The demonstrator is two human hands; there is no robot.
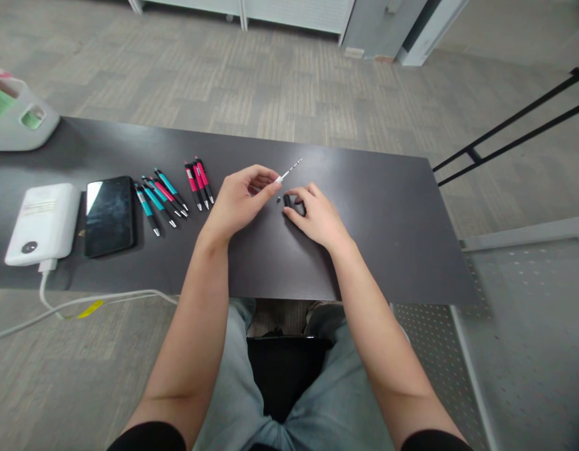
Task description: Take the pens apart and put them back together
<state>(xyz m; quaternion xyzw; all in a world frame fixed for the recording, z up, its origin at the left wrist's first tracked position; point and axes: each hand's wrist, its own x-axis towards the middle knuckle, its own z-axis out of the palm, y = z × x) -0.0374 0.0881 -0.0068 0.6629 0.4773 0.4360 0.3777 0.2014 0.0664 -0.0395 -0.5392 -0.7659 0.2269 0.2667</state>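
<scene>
My left hand (245,197) is raised over the middle of the table, thumb and fingers pinching a thin white pen refill (290,170) that points up and to the right. Dark marks run along its outer half. On the table, my right hand (318,213) curls its thumb and forefinger around a short black pen grip (286,200). Part of that piece is hidden by the fingers. A tiny silver-dark pen tip (279,199) lies just left of it. Left of my left hand lie several red-and-black pens (200,181).
Several blue and red pens (161,195) lie farther left on the dark table (388,232). Beside them are a black phone (109,216) and a white power bank (44,222) with a cable (106,297). A white plastic container (21,119) stands at the far left.
</scene>
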